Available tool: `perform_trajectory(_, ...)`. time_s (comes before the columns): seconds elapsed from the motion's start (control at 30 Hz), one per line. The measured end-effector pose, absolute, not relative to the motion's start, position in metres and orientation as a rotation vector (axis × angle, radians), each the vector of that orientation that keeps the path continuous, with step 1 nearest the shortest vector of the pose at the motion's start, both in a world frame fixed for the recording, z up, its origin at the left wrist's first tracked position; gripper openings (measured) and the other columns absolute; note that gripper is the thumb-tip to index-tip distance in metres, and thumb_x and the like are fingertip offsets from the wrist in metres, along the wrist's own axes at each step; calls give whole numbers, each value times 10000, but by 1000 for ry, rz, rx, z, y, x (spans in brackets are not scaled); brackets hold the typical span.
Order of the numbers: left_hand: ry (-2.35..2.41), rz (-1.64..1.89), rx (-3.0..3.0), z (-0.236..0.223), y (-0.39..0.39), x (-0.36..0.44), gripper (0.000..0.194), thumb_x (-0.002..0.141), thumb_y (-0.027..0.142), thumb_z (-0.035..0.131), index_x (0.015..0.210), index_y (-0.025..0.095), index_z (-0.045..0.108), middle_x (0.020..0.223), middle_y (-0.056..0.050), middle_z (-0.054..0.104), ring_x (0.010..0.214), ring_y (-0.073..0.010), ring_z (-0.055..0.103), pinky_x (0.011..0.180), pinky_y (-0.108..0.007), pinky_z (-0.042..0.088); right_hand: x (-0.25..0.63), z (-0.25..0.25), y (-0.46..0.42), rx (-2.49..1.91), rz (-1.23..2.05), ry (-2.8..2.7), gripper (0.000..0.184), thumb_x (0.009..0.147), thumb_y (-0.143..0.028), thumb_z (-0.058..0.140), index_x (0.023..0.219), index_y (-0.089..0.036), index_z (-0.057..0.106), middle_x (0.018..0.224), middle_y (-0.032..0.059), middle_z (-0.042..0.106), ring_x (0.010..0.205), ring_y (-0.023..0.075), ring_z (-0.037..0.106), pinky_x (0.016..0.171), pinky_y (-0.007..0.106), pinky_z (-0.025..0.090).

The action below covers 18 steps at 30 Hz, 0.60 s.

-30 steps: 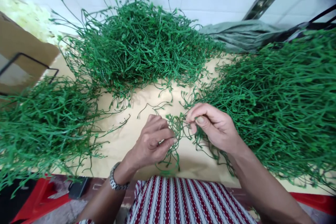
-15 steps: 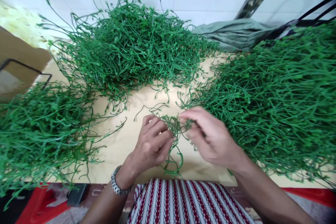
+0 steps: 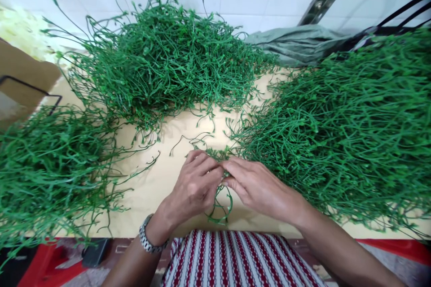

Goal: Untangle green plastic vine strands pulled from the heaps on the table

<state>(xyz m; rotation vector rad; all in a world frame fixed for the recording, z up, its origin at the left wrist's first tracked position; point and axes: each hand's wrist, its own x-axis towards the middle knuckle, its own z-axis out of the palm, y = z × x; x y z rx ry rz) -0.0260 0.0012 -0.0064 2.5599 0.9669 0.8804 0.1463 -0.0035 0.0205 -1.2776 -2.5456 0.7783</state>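
Note:
Near the front of the table, my left hand [image 3: 198, 184], with a metal watch on its wrist, is closed in a pinch on thin green artificial flower stems. My right hand [image 3: 254, 186] meets it fingertip to fingertip, closed with thumb and forefinger pinching at the same spot; the exact part gripped is hidden between the fingers. Curled green stems [image 3: 220, 219] show just below the hands, and more stick out above them. A few loose stems [image 3: 182, 138] lie on the table just beyond.
Large heaps of similar stems lie at the back [image 3: 175, 58], at the left [image 3: 57, 170] and at the right [image 3: 353, 134] of the cream tabletop [image 3: 141, 197]. A cardboard box [image 3: 30, 71] stands at the far left. Grey-green cloth [image 3: 296, 42] lies against the tiled wall.
My right hand has moved left and down, from apart with loosely curled fingers to touching my left fingertips in a pinch. My left hand stays almost in place.

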Motion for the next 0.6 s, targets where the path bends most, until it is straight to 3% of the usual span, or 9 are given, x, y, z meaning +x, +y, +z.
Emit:
perform_trajectory(0.17,925,841,2520,-5,3,-27,207,739,11,400,651,146,531,637,-33,537,669,-150,438,748,-359,399,149,14,-6,-1231,442,-2696,173,830,-62,393,814,-141,546,800,72,532,643,160,489,568,297,391)
perform_trajectory(0.27,918,857,2447,-4,2,-29,225,752,20,391,640,150,536,591,-25,506,652,-152,431,721,-362,390,153,10,-4,-1073,416,-2669,218,792,-39,354,699,-157,512,712,43,476,595,143,411,542,288,336)
perform_trajectory(0.47,684,1022,2071,-2,1,-30,220,847,157,425,683,166,570,582,-19,527,631,-145,479,737,-372,411,152,8,6,-712,1008,-2321,269,831,-135,400,565,-175,385,594,-19,366,578,111,359,526,258,266)
perform_trajectory(0.6,618,1146,1918,-4,1,-30,221,863,237,451,710,180,599,578,-17,551,618,-145,513,777,-403,422,148,4,6,-506,1397,-2003,339,897,-312,406,595,-171,465,585,-22,408,569,102,402,536,244,303)
